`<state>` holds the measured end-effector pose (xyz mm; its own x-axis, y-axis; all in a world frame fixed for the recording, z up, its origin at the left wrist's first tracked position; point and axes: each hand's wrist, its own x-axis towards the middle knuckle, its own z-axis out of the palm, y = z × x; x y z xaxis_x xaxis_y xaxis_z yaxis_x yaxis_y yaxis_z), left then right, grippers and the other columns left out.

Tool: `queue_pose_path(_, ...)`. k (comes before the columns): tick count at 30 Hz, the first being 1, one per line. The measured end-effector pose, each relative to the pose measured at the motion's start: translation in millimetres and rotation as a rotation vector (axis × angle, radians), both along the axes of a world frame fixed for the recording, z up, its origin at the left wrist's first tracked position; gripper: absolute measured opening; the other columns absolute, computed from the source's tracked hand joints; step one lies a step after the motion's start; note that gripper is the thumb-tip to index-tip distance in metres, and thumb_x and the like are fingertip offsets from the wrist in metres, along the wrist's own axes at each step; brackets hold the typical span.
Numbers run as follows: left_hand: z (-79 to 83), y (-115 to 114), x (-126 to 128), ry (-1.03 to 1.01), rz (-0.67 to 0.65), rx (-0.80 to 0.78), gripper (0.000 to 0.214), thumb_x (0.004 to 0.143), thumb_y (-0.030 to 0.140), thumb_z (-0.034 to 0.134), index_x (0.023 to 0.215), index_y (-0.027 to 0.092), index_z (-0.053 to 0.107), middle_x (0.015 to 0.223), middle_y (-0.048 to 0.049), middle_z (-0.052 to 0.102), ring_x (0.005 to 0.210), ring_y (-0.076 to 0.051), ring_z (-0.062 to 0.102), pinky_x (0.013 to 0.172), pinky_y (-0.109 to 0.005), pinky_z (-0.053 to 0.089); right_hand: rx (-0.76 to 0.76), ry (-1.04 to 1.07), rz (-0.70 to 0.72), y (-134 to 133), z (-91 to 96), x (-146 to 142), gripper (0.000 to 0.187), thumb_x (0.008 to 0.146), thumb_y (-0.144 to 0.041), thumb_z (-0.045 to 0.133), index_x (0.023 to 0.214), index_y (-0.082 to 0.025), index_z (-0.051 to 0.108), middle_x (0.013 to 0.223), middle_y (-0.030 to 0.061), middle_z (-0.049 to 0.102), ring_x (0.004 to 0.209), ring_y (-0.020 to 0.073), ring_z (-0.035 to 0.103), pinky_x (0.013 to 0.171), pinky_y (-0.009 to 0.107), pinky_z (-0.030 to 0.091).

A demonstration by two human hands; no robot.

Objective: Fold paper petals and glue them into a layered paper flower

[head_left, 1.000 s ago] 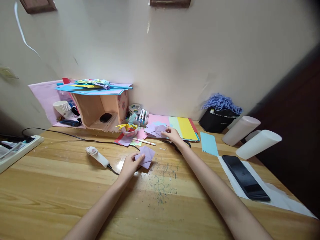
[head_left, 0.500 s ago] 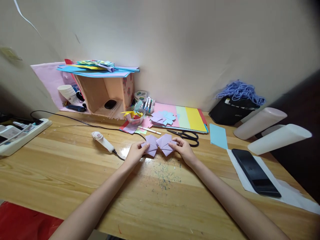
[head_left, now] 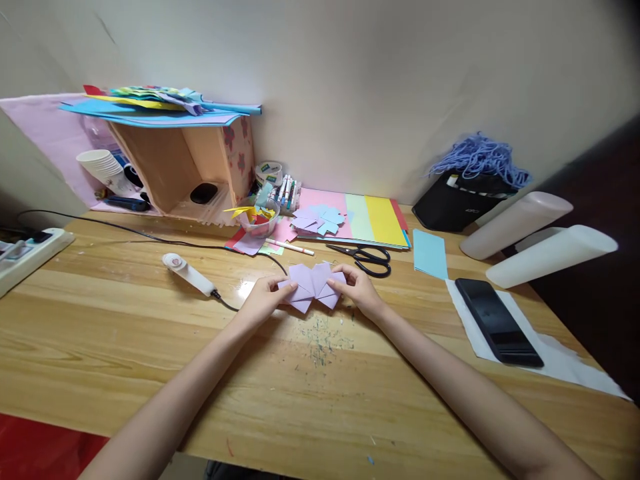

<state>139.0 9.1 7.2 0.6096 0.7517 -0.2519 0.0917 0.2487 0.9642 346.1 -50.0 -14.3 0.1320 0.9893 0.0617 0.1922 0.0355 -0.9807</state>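
Two folded lilac paper pieces point(head_left: 313, 287) are held side by side on the light wooden tabletop point(head_left: 150, 360), their inner edges overlapping. The left hand point(head_left: 265, 300) is pinched on the outer corner of the left piece, and the right hand point(head_left: 357, 290) is pinched on the outer corner of the right piece; both hands rest low over the wood.

Taking the lilac pieces as the landmark: just behind them, towards the wall, black-handled scissors point(head_left: 367, 259) are laid flat, and a white marker pen point(head_left: 290, 247) is seen beside a small clear plastic bowl point(head_left: 257, 223), in which yellow and red paper scraps are kept. Further behind, a fan of pink, green, yellow and red paper sheets point(head_left: 370, 223) is spread out, with a cluster of small lilac and blue folded shapes point(head_left: 315, 219) on top. To the left, a white corded handheld tool point(head_left: 187, 273) is laid down. Far behind and to the left, an open wooden box point(head_left: 195, 167) is set on its side; a black oval object point(head_left: 203, 193) is held inside, and blue sheets are stacked on its top. Beside it, a cluster of coloured markers point(head_left: 286, 192) is stood. To the right, a black smartphone point(head_left: 497, 320) is laid on white paper, and a black bag point(head_left: 453, 207) is filled with blue-violet yarn point(head_left: 477, 157).
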Motion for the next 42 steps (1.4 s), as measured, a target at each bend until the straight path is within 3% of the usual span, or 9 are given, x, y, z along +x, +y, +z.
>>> queue_pose_path(7, 0.6, -3, 1, 0.123, -0.022, 0.117, 0.033, 0.064, 0.043, 0.062, 0.073, 0.012, 0.067, 0.066, -0.0037, 0.064, 0.068, -0.020, 0.058, 0.060, -0.026, 0.044, 0.001, 0.040, 0.064, -3, 2.5, 1, 0.022, 0.070, -0.038, 0.063, 0.077, -0.019, 0.054, 0.070, -0.0009, 0.054, 0.063, 0.0132, 0.050, 0.056, 0.023, 0.037)
queue_pose_path(12, 1.2, 1, -3, 0.180, -0.104, 0.201, 0.028, 0.069, 0.038, 0.059, 0.071, 0.011, 0.066, 0.065, -0.0025, 0.063, 0.062, -0.017, 0.056, 0.057, -0.023, 0.040, 0.044, 0.032, 0.053, -4, 3.8, 0, 0.018, 0.071, -0.035, 0.062, 0.076, -0.020, 0.054, 0.070, -0.0010, 0.053, 0.064, 0.0132, 0.049, 0.057, 0.023, 0.037)
queue_pose_path(14, 1.7, 1, -3, 0.140, -0.122, 0.172, 0.029, 0.068, 0.035, 0.061, 0.083, 0.011, 0.065, 0.077, -0.0050, 0.066, 0.071, -0.019, 0.059, 0.063, -0.025, 0.043, 0.061, 0.023, 0.037, -4, 3.5, 0, 0.018, 0.071, -0.036, 0.061, 0.075, -0.020, 0.054, 0.070, -0.0011, 0.052, 0.064, 0.0133, 0.048, 0.057, 0.023, 0.036)
queue_pose_path(17, 5.2, -2, -2, 0.017, -0.112, 0.074, 0.051, 0.064, 0.028, 0.066, 0.112, 0.015, 0.054, 0.103, -0.0093, 0.063, 0.091, -0.022, 0.059, 0.075, -0.029, 0.044, 0.050, 0.020, 0.042, -4, 3.8, 1, 0.019, 0.071, -0.037, 0.061, 0.075, -0.020, 0.054, 0.069, -0.0014, 0.052, 0.063, 0.0133, 0.048, 0.057, 0.024, 0.036)
queue_pose_path(19, 8.7, -4, 0, -0.031, -0.105, 0.058, 0.057, 0.065, 0.026, 0.066, 0.118, 0.017, 0.050, 0.113, -0.0103, 0.059, 0.100, -0.022, 0.055, 0.081, -0.029, 0.043, 0.022, 0.017, 0.070, -4, 4.9, 0, 0.021, 0.070, -0.038, 0.061, 0.074, -0.019, 0.054, 0.068, -0.0013, 0.052, 0.062, 0.0131, 0.048, 0.056, 0.023, 0.036)
queue_pose_path(23, 10.7, -6, 3, 0.017, -0.085, 0.099, 0.039, 0.070, 0.036, 0.059, 0.102, 0.014, 0.061, 0.101, -0.0098, 0.064, 0.091, -0.022, 0.057, 0.074, -0.027, 0.043, -0.026, 0.031, 0.121, -5, 7.5, -2, 0.023, 0.068, -0.040, 0.063, 0.074, -0.019, 0.054, 0.065, -0.0012, 0.052, 0.059, 0.0129, 0.047, 0.054, 0.024, 0.036)
queue_pose_path(28, 7.4, -7, 5, 0.085, -0.035, 0.103, 0.035, 0.067, 0.041, 0.060, 0.086, 0.011, 0.064, 0.079, -0.0063, 0.065, 0.069, -0.018, 0.056, 0.058, -0.023, 0.039, -0.017, 0.042, 0.087, -5, 7.3, -3, 0.024, 0.068, -0.041, 0.063, 0.074, -0.019, 0.054, 0.065, -0.0012, 0.052, 0.059, 0.0127, 0.047, 0.054, 0.024, 0.037)
queue_pose_path(42, 2.5, -8, 3, 0.122, -0.083, 0.109, 0.035, 0.067, 0.041, 0.060, 0.086, 0.012, 0.065, 0.081, -0.0068, 0.065, 0.070, -0.018, 0.056, 0.057, -0.023, 0.039, -0.027, -0.003, 0.182, -6, 6.1, -1, 0.023, 0.069, -0.038, 0.063, 0.076, -0.018, 0.056, 0.070, 0.0004, 0.056, 0.063, 0.0132, 0.050, 0.055, 0.024, 0.039)
